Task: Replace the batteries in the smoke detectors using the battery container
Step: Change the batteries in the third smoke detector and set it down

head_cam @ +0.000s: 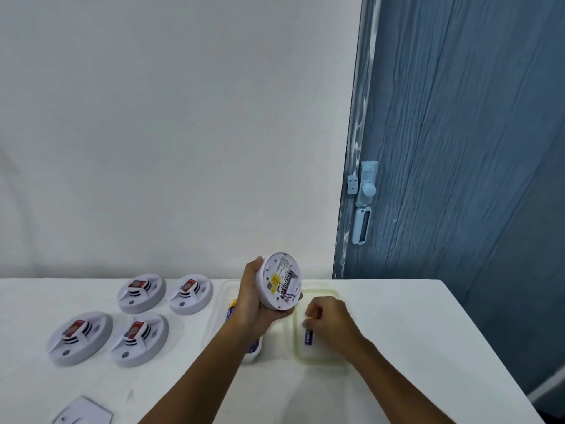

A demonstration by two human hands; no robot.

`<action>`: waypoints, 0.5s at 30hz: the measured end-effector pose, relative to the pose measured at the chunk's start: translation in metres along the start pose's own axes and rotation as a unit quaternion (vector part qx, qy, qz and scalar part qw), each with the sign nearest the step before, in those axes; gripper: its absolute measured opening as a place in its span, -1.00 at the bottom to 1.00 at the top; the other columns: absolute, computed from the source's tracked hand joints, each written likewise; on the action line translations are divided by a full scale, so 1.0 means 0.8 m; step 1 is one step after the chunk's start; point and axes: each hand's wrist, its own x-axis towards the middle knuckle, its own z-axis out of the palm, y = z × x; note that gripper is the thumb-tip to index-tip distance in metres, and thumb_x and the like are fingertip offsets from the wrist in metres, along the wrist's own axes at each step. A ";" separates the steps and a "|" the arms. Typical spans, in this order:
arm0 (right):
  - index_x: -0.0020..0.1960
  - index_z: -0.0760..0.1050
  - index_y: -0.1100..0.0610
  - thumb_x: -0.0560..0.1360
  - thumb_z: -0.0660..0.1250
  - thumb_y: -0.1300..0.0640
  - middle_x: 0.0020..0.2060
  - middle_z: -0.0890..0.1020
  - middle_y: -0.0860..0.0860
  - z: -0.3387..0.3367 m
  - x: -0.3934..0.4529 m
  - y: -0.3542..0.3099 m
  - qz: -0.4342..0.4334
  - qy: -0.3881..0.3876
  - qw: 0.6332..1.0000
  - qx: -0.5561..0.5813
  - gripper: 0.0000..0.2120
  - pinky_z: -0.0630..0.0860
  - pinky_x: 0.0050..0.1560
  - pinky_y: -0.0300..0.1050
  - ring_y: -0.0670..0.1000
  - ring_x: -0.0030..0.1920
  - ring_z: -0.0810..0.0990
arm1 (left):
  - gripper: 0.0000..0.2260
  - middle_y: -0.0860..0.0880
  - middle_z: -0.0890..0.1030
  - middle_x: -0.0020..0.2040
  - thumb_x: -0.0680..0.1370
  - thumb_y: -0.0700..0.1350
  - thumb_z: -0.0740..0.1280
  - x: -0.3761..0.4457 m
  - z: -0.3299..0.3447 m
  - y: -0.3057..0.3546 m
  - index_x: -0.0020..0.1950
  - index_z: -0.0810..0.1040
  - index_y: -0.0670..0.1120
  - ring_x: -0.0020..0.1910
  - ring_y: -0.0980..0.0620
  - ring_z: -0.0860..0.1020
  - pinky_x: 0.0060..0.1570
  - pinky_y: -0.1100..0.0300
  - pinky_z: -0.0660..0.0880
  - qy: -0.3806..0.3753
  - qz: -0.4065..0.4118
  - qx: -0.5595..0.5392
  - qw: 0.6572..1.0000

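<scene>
Item: smoke detector (279, 283), underside up, battery seated in its bay. We hold it in the left hand (255, 304), grip curled round its rim, raised above the desk (397, 332).

Item: loose battery (308, 337), lying in the green-rimmed lid (316, 361) on the desk. Long axis runs toward and away from us. Our right hand (328, 316) is directly over its far end, fingertips curled and seemingly pinching that end; we cannot tell whether it is lifted. The right hand is much the nearer.

Item: battery container (255, 347), beneath the left wrist.

Item: four other detectors (139, 339), left of it.

White detectors (141, 292), blue battery (308, 337), green-rimmed lid (316, 361).
</scene>
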 end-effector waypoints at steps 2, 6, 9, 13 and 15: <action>-0.11 0.56 0.08 0.43 0.42 0.19 -0.20 0.55 -0.04 0.004 0.002 -0.006 -0.015 0.042 0.997 -0.057 -0.93 0.48 -0.11 -0.18 -0.04 -0.20 0.53 | -0.53 -0.20 0.62 0.06 0.52 0.20 0.19 -0.003 -0.001 0.002 0.20 0.56 -0.11 0.08 -0.21 0.50 0.04 -0.06 0.46 0.003 -0.007 -0.014 1.000; -0.09 0.57 0.09 0.46 0.35 0.27 -0.15 0.57 -0.04 -0.009 -0.007 -0.025 -0.074 0.135 0.988 -0.004 -0.90 0.54 -0.13 -0.13 -0.02 -0.19 0.56 | -0.53 -0.20 0.62 0.05 0.51 0.20 0.18 -0.007 -0.002 0.007 0.18 0.57 -0.12 0.08 -0.22 0.50 -0.03 -0.02 0.49 -0.010 -0.020 -0.025 0.999; -0.10 0.59 0.13 0.43 0.39 0.34 -0.12 0.57 -0.03 -0.020 -0.017 -0.044 -0.175 0.183 0.966 0.050 -0.87 0.40 -0.21 -0.41 -0.13 -0.15 0.55 | -0.52 -0.22 0.63 0.02 0.50 0.20 0.18 -0.009 0.002 0.008 0.15 0.59 -0.14 -0.03 -0.21 0.55 -0.05 -0.01 0.45 -0.016 -0.027 -0.020 0.999; -0.04 0.61 0.16 0.42 0.44 0.23 0.01 0.53 -0.05 -0.026 -0.028 -0.064 -0.241 0.154 0.957 0.038 -0.88 0.41 -0.09 -0.51 -0.18 0.07 0.50 | -0.46 -0.22 0.60 0.07 0.43 0.22 0.23 -0.006 0.004 0.004 0.21 0.57 -0.14 0.04 -0.16 0.49 0.04 -0.03 0.41 -0.017 -0.047 -0.030 0.998; 0.03 0.61 0.15 0.41 0.45 0.14 0.08 0.51 -0.07 -0.025 -0.032 -0.067 -0.241 0.156 0.958 -0.010 -0.79 0.38 0.00 -0.55 -0.16 0.15 0.44 | -0.46 -0.23 0.60 0.13 0.41 0.22 0.24 -0.005 0.007 0.002 0.19 0.60 -0.13 0.13 -0.19 0.49 0.13 -0.08 0.41 -0.027 -0.057 -0.028 0.998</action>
